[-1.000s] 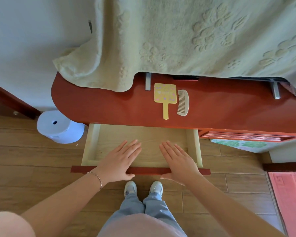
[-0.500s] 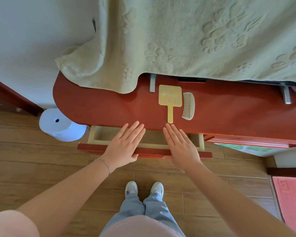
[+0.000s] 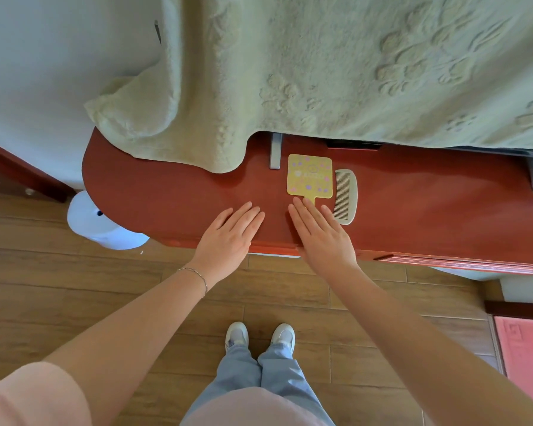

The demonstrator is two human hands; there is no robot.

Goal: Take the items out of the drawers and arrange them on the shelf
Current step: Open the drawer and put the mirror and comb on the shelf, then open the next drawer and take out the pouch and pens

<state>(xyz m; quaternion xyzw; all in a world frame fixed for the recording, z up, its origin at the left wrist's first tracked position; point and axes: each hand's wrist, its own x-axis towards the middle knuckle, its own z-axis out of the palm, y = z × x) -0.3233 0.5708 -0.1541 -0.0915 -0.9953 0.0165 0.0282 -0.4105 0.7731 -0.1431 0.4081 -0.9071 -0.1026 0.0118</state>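
A yellow hand mirror (image 3: pixel 309 176) with pastel dots lies on the red shelf top (image 3: pixel 166 198), handle toward me. A beige comb (image 3: pixel 346 195) lies just to its right. The drawer front (image 3: pixel 274 249) under the shelf edge is pushed in flush. My left hand (image 3: pixel 228 238) is flat with fingers extended against the drawer front and over the shelf edge. My right hand (image 3: pixel 322 238) is flat beside it, its fingertips covering the mirror's handle end. Neither hand holds anything.
A pale green blanket (image 3: pixel 320 72) hangs over the back of the shelf. A white round bin (image 3: pixel 102 224) stands on the wooden floor at the left. A second red drawer front (image 3: pixel 462 262) sticks out slightly at the right. A pink mat (image 3: pixel 526 358) lies at far right.
The open empty drawer has been pushed in by both flat hands and is now closed under the shelf. Both hands moved forward with it.
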